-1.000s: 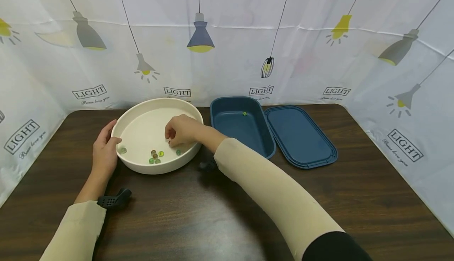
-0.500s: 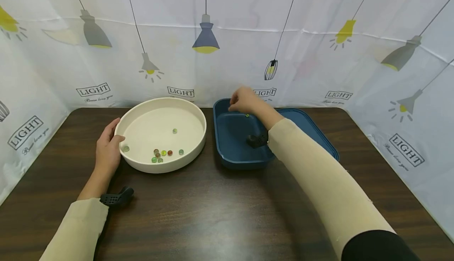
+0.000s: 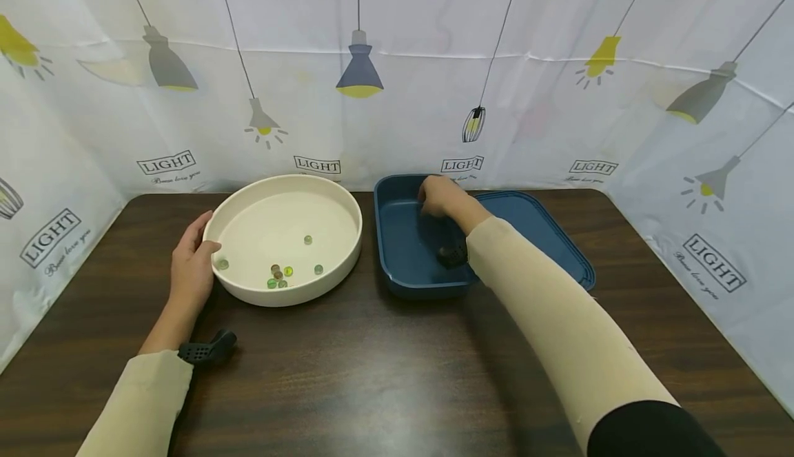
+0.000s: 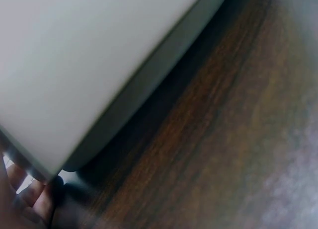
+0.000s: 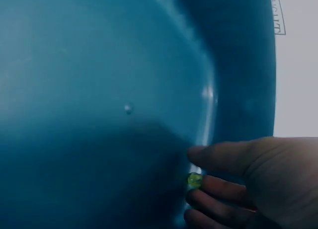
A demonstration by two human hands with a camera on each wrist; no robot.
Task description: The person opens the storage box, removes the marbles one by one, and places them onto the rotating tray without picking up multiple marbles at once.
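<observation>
My left hand [image 3: 191, 264] holds the rim of the round cream tray [image 3: 285, 222], thumb on top at its left side. Several glass marbles lie in it, including a yellow-green marble [image 3: 288, 271] and a clear marble [image 3: 308, 240]. My right hand [image 3: 444, 197] is inside the deep blue box [image 3: 409, 285], near its far right corner. In the right wrist view a green marble [image 5: 194, 180] shows by the index fingertip, with the thumb a little apart from it. A small clear marble [image 5: 128, 108] lies on the box floor.
A blue lid [image 3: 552, 236] lies flat to the right of the box, partly behind my right arm. The dark wooden table [image 3: 347, 374] ends at the back against a white curtain [image 3: 397, 119] printed with lamps.
My right hand moved from the cream tray over to the blue box, then lower into it. A red marble no longer shows in the tray. My left hand stays at the rim.
</observation>
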